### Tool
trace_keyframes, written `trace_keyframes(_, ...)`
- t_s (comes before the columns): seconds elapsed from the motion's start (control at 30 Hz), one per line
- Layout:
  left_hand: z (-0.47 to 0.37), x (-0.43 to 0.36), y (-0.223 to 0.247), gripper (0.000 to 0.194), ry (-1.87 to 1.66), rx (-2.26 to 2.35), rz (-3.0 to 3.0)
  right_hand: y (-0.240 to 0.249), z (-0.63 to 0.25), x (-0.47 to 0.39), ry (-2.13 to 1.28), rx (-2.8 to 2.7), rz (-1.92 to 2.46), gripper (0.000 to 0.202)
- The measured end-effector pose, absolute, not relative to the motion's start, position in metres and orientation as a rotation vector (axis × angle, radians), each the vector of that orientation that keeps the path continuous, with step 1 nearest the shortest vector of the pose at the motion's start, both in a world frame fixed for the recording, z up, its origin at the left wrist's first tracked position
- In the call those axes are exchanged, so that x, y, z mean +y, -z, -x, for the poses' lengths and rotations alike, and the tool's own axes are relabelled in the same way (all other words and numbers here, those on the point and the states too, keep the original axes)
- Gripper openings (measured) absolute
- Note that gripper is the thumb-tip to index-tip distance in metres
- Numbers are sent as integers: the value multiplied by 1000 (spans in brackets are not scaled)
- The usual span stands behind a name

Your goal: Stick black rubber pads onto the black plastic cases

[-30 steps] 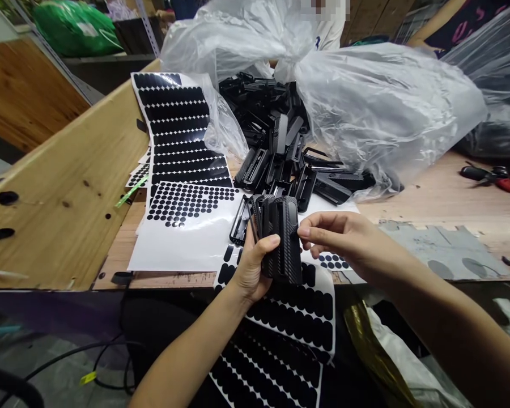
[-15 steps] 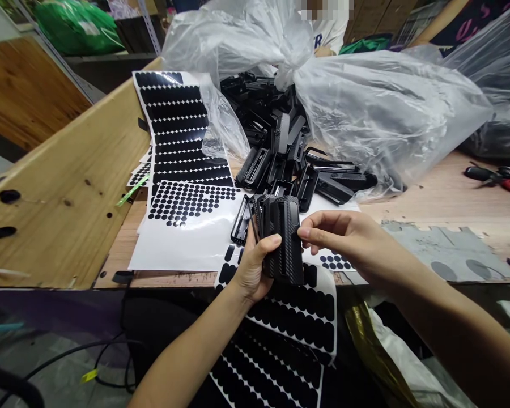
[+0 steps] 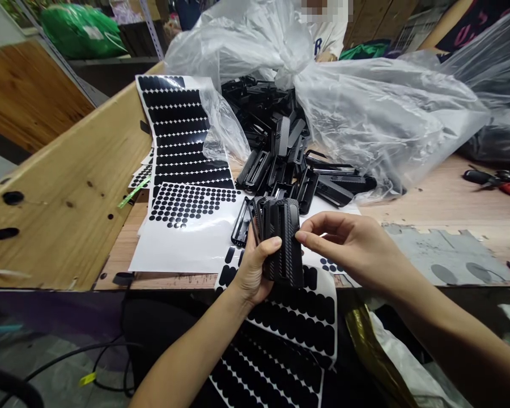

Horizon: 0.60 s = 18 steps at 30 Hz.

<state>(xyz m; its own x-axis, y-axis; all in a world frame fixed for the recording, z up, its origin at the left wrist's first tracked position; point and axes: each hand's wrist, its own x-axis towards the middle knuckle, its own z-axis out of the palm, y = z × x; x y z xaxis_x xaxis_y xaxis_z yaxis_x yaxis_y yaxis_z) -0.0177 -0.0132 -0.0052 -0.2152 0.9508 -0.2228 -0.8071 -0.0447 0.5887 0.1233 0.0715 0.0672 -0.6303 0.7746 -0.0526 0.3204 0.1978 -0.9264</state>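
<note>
My left hand (image 3: 255,266) is wrapped round a few black plastic pieces (image 3: 285,243) with a carbon-weave pattern and a long slot, held upright together over the table's front edge. Its thumb presses across their face. My right hand (image 3: 340,238) is closed in a pinch, thumb and forefinger touching the right edge of the nearest piece; anything between those fingertips is too small to make out. Below the pieces, a sheet of black stickers (image 3: 297,317) hangs over the edge. Behind them lies a heap of similar black pieces (image 3: 280,136).
A clear plastic bag (image 3: 378,113) surrounds the heap's back. Sheets of long stickers (image 3: 178,130) and round dot stickers (image 3: 187,201) lie left, beside a wooden side board (image 3: 68,198). Red-and-black pliers (image 3: 497,180) lie at the right. A person (image 3: 329,34) is across the table.
My right fingertips have shifted slightly left and down along the piece's edge. The left hand's grip looks the same. The view has tilted a little.
</note>
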Motion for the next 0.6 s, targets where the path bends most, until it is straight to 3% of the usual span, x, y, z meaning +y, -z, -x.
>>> trace_keyframes(0.3, 18, -14, 7, 72, -1624, 746, -329, -59, -123, 74, -1327, -2027, 895, 35)
trace_keyframes(0.5, 20, -14, 8, 67, -1604, 684, -344, -41, -159, 62, -634, -2428, 1071, 23)
trace_keyframes(0.6, 21, -14, 9, 67, -1598, 662, -362, -26, -174, 46, -536, -2518, 1036, 23)
